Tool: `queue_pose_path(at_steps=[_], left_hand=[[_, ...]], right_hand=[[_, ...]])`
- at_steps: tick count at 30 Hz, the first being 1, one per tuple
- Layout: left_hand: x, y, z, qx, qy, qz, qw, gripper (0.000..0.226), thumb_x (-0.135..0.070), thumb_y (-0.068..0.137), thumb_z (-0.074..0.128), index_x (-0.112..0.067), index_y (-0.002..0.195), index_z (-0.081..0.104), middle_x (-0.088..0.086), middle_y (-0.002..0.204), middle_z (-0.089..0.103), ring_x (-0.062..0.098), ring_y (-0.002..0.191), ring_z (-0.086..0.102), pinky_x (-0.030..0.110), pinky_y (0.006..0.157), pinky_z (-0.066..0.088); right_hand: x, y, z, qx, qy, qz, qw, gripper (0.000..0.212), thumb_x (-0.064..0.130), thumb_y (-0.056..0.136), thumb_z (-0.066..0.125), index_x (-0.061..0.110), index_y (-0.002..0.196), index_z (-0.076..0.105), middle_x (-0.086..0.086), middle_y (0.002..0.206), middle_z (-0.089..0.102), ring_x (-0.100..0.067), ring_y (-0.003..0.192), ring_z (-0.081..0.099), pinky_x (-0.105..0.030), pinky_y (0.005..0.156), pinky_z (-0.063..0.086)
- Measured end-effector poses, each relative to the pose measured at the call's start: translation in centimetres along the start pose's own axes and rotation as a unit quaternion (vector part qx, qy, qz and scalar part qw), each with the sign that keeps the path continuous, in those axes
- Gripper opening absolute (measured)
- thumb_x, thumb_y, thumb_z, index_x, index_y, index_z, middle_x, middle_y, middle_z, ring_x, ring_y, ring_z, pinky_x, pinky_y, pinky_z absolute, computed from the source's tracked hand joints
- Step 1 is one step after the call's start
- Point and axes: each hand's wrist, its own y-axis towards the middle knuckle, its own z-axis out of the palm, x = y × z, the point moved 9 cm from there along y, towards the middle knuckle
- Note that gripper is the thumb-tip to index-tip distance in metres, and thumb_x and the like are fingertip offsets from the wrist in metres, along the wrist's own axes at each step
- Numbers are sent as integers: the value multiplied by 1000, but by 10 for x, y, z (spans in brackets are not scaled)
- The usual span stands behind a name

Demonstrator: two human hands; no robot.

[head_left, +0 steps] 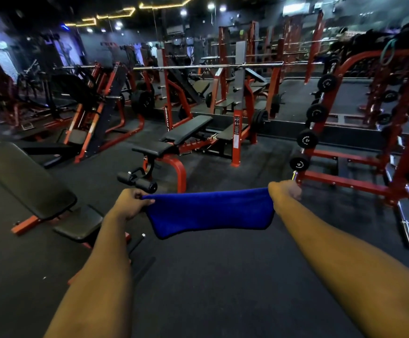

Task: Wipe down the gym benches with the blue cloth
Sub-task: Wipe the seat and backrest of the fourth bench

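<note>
Left hand point(131, 202) and right hand point(285, 191) are gripping soft blue cloth point(210, 211) stretched crosswise; black padded bench point(28, 181) is lying nearer the left hand.

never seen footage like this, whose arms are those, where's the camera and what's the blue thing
This is one picture from a wide-angle camera worn on a person's head, looking forward and down, so both bare arms are that person's own. The left hand and right hand each grip one end of a blue cloth, held stretched between them in the air. The place is a gym with a dark floor. A black padded bench stands close at the left, a second bench ahead by a racked barbell, and a red rack with weight plates at the right.
</note>
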Motion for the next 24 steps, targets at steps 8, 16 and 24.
queue_pose_path(at_steps=[8, 16, 24], left_hand=[[-46, -34, -27, -285, -124, 99, 945, 23, -33, 105, 40, -11, 102, 46, 0, 82, 54, 12, 69, 52, 19, 59, 40], [-50, -9, -27, -261, -79, 48, 961, 32, -37, 102, 46, -7, 109, 51, 5, 97, 56, 20, 85, 54, 35, 74, 39], [-40, 40, 5, -172, 78, -125, 974, 54, -38, 96, 58, 7, 125, 54, 27, 128, 56, 42, 119, 54, 42, 95, 45]], right_hand=[[30, -14, 7, -49, 203, -151, 966, 18, 18, 102, 42, 8, 97, 55, 0, 75, 48, -19, 67, 49, -33, 64, 39], [50, 12, 18, 12, 57, -237, 970, 10, 20, 104, 44, 12, 106, 49, -6, 89, 54, -23, 82, 54, -31, 71, 41], [58, 55, 70, 132, 0, -120, 984, 26, 21, 92, 70, 2, 110, 67, -10, 108, 61, -23, 93, 57, -27, 81, 46]])
